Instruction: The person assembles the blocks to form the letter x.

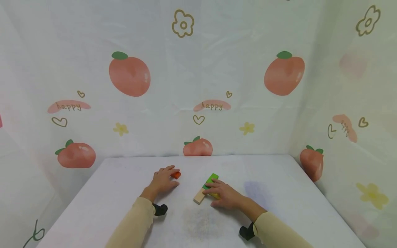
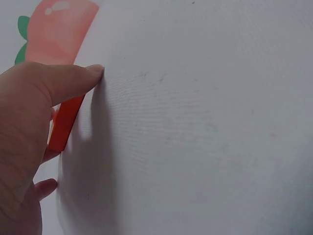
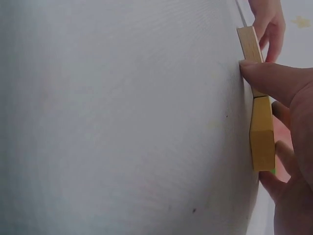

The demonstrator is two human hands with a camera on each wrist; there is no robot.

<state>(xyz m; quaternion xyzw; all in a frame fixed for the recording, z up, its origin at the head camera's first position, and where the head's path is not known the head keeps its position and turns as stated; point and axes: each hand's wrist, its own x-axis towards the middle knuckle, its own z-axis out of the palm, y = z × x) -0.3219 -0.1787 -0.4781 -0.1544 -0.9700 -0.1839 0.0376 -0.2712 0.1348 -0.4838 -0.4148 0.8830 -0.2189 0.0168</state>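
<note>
My left hand (image 1: pixel 162 179) reaches over the table, its fingers at an orange-red block (image 1: pixel 175 175). In the head view a gap of table shows between the left thumb and the block; the left wrist view has the orange block (image 2: pixel 67 122) behind the thumb. My right hand (image 1: pixel 225 194) lies over a small group of blocks, with fingertips touching them. A green block (image 1: pixel 213 177) and a plain wooden block (image 1: pixel 199 197) stand end to end. A yellow block (image 3: pixel 263 132) sits beside them, partly under the right hand, the thumb stretched out near the wooden block.
The white tabletop (image 1: pixel 102 206) carries faint smudges and a bluish stain right of the right hand. Its back edge meets a white curtain (image 1: pixel 229 62) printed with fruit and flowers. Black wrist mounts (image 1: pixel 247 232) project from the sleeves close above the table.
</note>
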